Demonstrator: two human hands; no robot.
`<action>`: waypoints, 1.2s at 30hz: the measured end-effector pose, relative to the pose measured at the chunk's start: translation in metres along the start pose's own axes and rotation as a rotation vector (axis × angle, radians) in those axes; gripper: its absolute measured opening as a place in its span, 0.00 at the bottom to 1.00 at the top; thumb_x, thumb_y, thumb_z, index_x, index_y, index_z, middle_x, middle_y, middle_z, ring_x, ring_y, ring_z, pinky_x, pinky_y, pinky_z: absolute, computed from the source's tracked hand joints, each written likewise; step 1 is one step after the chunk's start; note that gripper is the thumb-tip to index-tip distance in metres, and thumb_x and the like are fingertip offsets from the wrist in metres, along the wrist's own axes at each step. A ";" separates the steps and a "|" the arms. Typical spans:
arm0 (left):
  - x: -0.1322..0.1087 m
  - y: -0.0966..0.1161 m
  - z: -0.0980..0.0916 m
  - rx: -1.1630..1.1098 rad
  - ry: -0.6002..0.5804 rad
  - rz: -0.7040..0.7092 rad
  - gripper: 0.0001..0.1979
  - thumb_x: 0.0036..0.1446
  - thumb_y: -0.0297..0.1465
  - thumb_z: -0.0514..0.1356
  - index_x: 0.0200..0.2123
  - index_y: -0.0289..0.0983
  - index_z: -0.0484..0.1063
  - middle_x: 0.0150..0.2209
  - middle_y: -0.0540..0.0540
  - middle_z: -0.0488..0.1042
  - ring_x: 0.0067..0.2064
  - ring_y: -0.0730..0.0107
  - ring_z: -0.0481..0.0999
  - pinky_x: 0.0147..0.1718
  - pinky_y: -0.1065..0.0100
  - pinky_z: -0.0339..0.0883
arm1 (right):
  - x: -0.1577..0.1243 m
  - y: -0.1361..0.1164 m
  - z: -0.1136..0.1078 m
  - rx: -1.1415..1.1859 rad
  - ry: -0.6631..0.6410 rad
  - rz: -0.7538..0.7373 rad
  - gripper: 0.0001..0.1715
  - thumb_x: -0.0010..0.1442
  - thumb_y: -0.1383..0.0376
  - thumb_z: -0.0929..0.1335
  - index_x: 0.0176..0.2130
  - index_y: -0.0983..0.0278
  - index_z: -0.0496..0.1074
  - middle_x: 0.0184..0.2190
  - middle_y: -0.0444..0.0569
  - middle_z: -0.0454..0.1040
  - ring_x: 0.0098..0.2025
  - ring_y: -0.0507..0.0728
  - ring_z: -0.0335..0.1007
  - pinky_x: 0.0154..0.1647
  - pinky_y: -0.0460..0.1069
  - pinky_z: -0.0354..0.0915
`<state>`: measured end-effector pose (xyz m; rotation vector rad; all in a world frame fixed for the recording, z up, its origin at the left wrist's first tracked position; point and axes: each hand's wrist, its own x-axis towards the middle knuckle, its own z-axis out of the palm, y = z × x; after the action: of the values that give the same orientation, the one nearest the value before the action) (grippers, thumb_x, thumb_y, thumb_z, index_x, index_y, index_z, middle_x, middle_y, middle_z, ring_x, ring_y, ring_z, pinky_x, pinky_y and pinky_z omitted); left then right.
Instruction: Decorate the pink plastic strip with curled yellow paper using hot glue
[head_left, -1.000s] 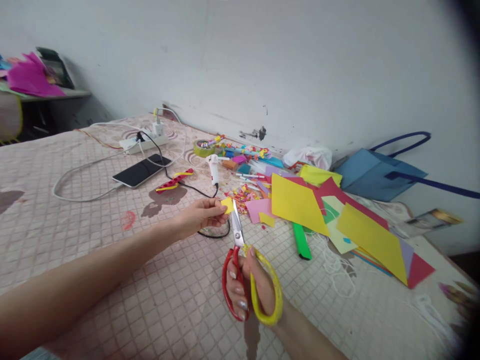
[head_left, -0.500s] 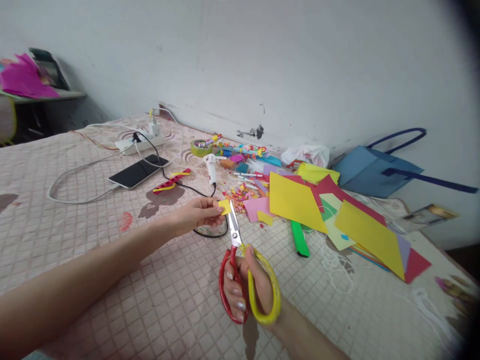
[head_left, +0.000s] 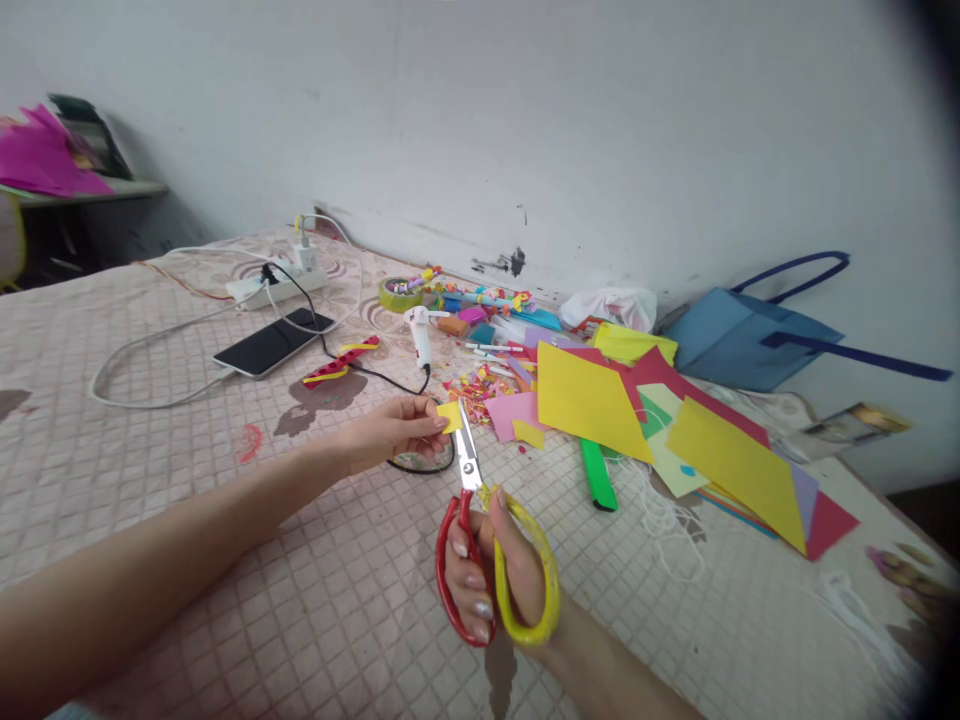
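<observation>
Between the thumb and fingers of my left hand (head_left: 401,432) is a small piece of yellow paper (head_left: 450,416). My right hand (head_left: 480,580) has its fingers through the handles of a pair of scissors (head_left: 469,468), one handle red and the other yellow. The blades point away from me, slightly parted, with their tips at the right edge of the yellow piece. Whether the blades have cut into it I cannot tell. Just beyond the tips lies a heap of tiny paper scraps (head_left: 484,392).
A white glue gun (head_left: 421,338) stands behind my left hand, its black cord looping close by. Further left lie a phone (head_left: 274,342) and a power strip (head_left: 277,287). Yellow sheets (head_left: 592,400), a green cutter (head_left: 598,478), white string (head_left: 675,520) and a blue bag (head_left: 750,340) are on the right.
The view has shifted very slightly. Both hands keep their hold, and the scissors and yellow piece stay nearly where they were.
</observation>
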<state>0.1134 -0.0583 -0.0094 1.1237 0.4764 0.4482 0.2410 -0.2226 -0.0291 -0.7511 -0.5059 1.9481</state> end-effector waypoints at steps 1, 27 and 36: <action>0.000 0.000 0.000 -0.001 -0.003 0.001 0.12 0.48 0.33 0.65 0.28 0.33 0.66 0.25 0.50 0.73 0.26 0.79 0.71 0.28 0.75 0.64 | 0.000 0.001 0.000 -0.007 0.006 -0.001 0.34 0.53 0.36 0.54 0.27 0.63 0.59 0.14 0.36 0.55 0.11 0.44 0.47 0.09 0.41 0.56; -0.004 -0.008 0.011 0.150 -0.005 -0.121 0.12 0.48 0.36 0.64 0.26 0.34 0.65 0.25 0.50 0.73 0.25 0.78 0.69 0.28 0.73 0.61 | -0.015 -0.098 -0.079 -1.821 1.083 -0.525 0.18 0.51 0.61 0.66 0.42 0.66 0.64 0.38 0.55 0.71 0.41 0.61 0.68 0.42 0.53 0.62; -0.005 -0.008 0.014 0.170 0.007 -0.130 0.13 0.48 0.36 0.64 0.26 0.34 0.65 0.25 0.49 0.74 0.25 0.77 0.70 0.28 0.73 0.61 | -0.019 -0.100 -0.083 -2.088 1.128 -0.420 0.13 0.53 0.59 0.66 0.37 0.64 0.66 0.36 0.54 0.69 0.40 0.61 0.66 0.36 0.51 0.60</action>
<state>0.1179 -0.0747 -0.0109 1.2463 0.5983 0.3019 0.3680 -0.1902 -0.0219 -2.3383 -1.6187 -0.2715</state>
